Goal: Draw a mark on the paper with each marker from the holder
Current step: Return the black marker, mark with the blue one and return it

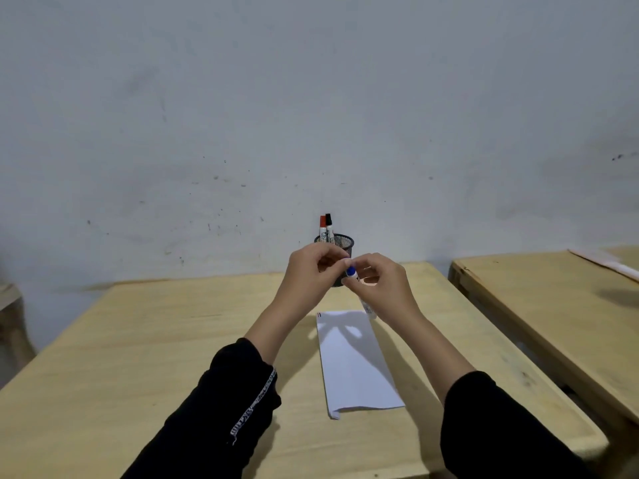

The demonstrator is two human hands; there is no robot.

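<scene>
Both hands are raised above the table in front of a black mesh holder (342, 242). My right hand (380, 288) grips a white marker (367, 308) whose blue end (350, 271) points up and left. My left hand (311, 271) pinches at that blue end with its fingertips. A red-capped marker (322, 229) and a black-capped marker (329, 228) stand upright in the holder. A white sheet of paper (356, 364) lies on the table below the hands, with two short dark marks (319, 314) at its far left corner.
The wooden table (138, 357) runs back to a grey-white wall (311, 115). A second wooden table (553, 305) stands to the right across a narrow gap, with a pale flat object (608, 264) at its far edge.
</scene>
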